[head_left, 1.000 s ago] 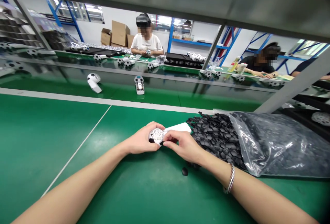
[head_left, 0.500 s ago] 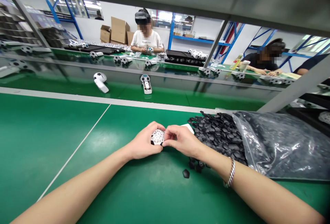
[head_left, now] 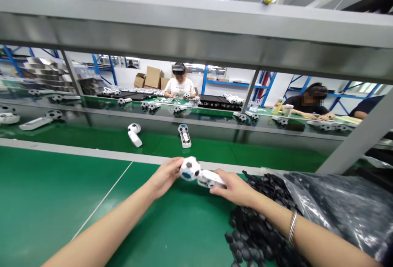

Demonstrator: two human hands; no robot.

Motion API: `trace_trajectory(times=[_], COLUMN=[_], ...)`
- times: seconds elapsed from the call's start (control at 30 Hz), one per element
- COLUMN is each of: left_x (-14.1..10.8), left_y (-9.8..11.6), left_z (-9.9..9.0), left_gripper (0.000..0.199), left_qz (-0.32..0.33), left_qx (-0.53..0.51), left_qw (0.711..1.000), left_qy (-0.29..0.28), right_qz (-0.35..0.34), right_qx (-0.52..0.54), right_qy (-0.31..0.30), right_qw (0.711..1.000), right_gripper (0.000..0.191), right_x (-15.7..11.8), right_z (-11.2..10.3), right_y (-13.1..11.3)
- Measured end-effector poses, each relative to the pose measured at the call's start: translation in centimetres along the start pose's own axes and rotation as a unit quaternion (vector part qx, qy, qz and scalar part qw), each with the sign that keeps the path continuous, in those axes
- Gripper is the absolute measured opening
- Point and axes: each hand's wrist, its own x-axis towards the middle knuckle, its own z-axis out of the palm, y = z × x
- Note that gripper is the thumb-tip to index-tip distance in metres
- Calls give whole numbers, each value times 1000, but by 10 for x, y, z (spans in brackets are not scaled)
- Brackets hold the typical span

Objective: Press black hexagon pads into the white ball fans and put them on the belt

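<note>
A white device with a round, black-spotted soccer-ball head (head_left: 190, 168) and a white handle (head_left: 210, 179) is held up over the green table (head_left: 129, 213). My right hand (head_left: 235, 187) is closed round the outer end of the handle, thumb below and fingers above. At the ball's left side is my left hand (head_left: 167, 177), its fingers curled against the ball. The handle's near face shows an open hollow with small parts. Beside and below my right hand lies a heap of small black pieces (head_left: 267, 234).
A clear plastic bag (head_left: 340, 201) lies at the right. Beyond the table edge, white ball-headed devices (head_left: 134, 135) rest on a green belt (head_left: 215, 148). A metal shelf beam (head_left: 196, 33) crosses above. People sit at the far side, one with a headset (head_left: 179, 69).
The view has tilted up. My right hand has moved from the ball to the handle, and the device is now stretched out between my hands, its spotted side showing. My left hand's grasp has loosened.
</note>
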Motion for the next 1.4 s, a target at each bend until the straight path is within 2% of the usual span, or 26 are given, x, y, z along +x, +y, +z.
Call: trace_trajectory(times=[0.03, 0.07, 0.1, 0.17, 0.2, 0.23, 0.37, 0.5, 0.6, 0.67, 0.8, 0.9, 1.0, 1.13, 1.4], left_x=[19, 39, 59, 99, 117, 133, 183, 211, 215, 207, 174, 153, 144, 140, 139], left_y=[3, 5, 7, 8, 8, 7, -2, -10, -7, -3, -9, -23, -31, -30, -33], left_z=[-2, -5, -6, -7, -6, -4, 12, 27, 32, 33, 38, 45, 50, 53, 55], left_gripper=[39, 41, 42, 42, 39, 36, 33, 33, 31, 28, 16, 22, 35, 46, 44], left_qz=[13, 18, 17, 9, 4, -1, -25, -73, -111, -120, -77, -38, -7, 15, 27], left_qx=[17, 32, 48, 81, 98, 113, 141, 109, 50, -5, -112, -142, -147, -145, -136], left_qw=[999, 996, 992, 984, 980, 977, 970, 977, 985, 990, 991, 988, 987, 987, 988], left_qy=[45, 81, 112, 156, 171, 182, 196, 169, 121, 78, -7, -46, -60, -61, -63], right_qz=[46, 95, 140, 197, 206, 205, 184, 178, 175, 171, 161, 154, 154, 167, 157], right_qx=[83, 185, 291, 468, 526, 560, 607, 634, 649, 654, 655, 651, 646, 639, 644], right_qy=[17, 35, 52, 66, 65, 64, 70, 88, 103, 111, 127, 144, 164, 178, 174], right_qw=[995, 977, 945, 859, 823, 800, 770, 747, 734, 728, 727, 729, 730, 730, 728], right_gripper=[27, 26, 26, 25, 24, 22, 20, 21, 21, 23, 25, 23, 21, 17, 19], right_x=[4, 10, 16, 30, 37, 44, 68, 76, 74, 70, 66, 67, 67, 67, 67], right_z=[-3, -7, -12, -21, -26, -29, -36, -28, -19, -13, -7, -8, -11, -12, -7], right_y=[4, 8, 12, 20, 26, 31, 59, 82, 91, 93, 96, 97, 99, 99, 95])
